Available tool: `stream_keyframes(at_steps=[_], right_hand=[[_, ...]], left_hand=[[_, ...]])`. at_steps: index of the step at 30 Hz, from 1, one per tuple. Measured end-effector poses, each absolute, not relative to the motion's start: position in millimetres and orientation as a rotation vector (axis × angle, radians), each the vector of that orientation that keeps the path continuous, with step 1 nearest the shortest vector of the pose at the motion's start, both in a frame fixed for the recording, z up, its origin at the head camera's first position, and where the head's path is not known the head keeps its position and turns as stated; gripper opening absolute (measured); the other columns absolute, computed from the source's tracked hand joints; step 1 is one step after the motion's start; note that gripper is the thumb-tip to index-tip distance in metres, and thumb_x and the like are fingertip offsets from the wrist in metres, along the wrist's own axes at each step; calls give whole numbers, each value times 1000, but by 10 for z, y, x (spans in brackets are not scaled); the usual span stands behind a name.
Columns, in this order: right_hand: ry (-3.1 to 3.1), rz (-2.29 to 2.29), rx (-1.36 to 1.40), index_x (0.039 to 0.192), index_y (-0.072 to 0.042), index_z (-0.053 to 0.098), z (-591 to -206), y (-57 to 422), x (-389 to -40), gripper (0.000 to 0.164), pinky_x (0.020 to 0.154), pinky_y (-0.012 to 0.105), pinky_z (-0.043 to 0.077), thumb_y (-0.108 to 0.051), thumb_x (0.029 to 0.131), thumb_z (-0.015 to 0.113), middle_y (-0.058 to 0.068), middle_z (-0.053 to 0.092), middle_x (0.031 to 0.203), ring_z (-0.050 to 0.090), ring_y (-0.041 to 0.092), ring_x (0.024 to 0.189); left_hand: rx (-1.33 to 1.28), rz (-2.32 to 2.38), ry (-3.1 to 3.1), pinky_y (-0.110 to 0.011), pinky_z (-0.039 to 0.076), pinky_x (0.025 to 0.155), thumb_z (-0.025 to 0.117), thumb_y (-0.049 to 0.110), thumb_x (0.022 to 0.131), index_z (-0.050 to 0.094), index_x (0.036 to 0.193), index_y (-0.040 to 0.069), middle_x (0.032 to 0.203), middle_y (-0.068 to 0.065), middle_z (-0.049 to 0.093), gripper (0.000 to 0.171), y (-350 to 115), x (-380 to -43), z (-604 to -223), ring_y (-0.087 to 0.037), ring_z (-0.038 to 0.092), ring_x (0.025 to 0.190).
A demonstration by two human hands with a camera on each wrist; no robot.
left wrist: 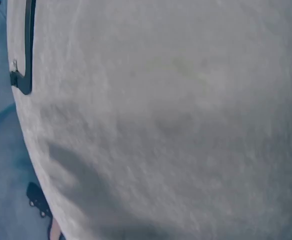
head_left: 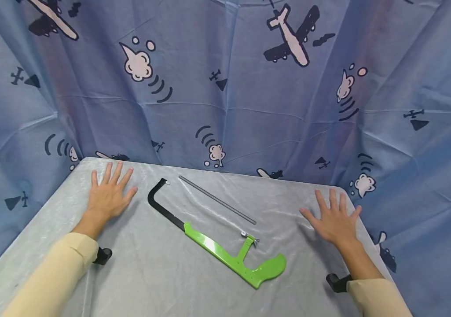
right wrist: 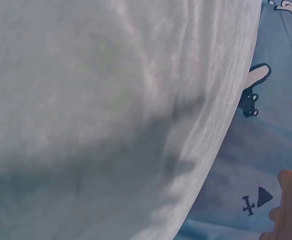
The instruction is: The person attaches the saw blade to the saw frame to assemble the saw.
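Note:
A hacksaw frame with a bright green handle and a black front bow [head_left: 217, 251] lies in the middle of the table. Behind it, a thin grey saw blade [head_left: 217, 200] lies apart from the frame, slanting from back left to front right. To the left of the frame my left hand [head_left: 108, 193] is spread, fingers straight, holding nothing. My right hand [head_left: 334, 220] is likewise spread at the right side of the table. In the left wrist view the black bow end [left wrist: 28, 50] shows at upper left. Part of the right hand [right wrist: 291, 200] appears at the right wrist view's edge.
A pale grey cloth covers the table [head_left: 142, 273], with wrinkles near its right edge. Behind and around it hangs a blue curtain [head_left: 225, 88] printed with planes and clouds. Dark wrist mounts [head_left: 102, 255] sit at both cuffs.

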State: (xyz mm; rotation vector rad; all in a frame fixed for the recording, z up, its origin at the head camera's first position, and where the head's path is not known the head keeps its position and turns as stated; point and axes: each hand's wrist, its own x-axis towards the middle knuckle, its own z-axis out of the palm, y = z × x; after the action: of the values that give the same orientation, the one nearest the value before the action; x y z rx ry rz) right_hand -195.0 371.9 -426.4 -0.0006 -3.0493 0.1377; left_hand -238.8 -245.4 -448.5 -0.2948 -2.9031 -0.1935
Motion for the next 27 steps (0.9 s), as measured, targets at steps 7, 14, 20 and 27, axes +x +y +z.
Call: stream_keyframes(at_steps=[7, 14, 20, 27], right_hand=[[-3047, 135, 38, 158, -12, 21, -4240, 3530, -1975, 92, 100, 79, -11, -74, 92, 38, 31, 8, 160, 1, 54, 145], [-3057, 133, 80, 158, -13, 21, -4198, 3321, -1999, 93, 102, 78, -10, -75, 92, 37, 28, 6, 162, 2, 52, 146], [-3052, 126, 116, 159, -15, 21, -4168, 3175, -2036, 92, 103, 78, -9, -76, 91, 37, 26, 7, 162, 3, 52, 146], [-3052, 146, 167, 159, -15, 21, -4165, 3042, -2059, 91, 104, 77, -7, -74, 92, 39, 25, 6, 163, 3, 50, 147]], left_hand=[[-345, -182, -2900, -69, -5, 111, 40, 45, 103, 30, 156, 12, 165, -16, 10, 63, -2291, -2399, -4452, -40, 1, 150], [-386, -147, -2897, -67, -4, 113, 41, 45, 103, 28, 157, 15, 165, -14, 10, 63, -2161, -2406, -4445, -38, 2, 151], [-420, -128, -2892, -68, -2, 112, 42, 44, 103, 28, 157, 14, 165, -15, 10, 63, -2088, -2413, -4447, -39, 4, 150], [-455, -104, -2876, -68, -1, 113, 42, 46, 103, 28, 157, 16, 165, -13, 11, 64, -1997, -2413, -4470, -36, 3, 151]])
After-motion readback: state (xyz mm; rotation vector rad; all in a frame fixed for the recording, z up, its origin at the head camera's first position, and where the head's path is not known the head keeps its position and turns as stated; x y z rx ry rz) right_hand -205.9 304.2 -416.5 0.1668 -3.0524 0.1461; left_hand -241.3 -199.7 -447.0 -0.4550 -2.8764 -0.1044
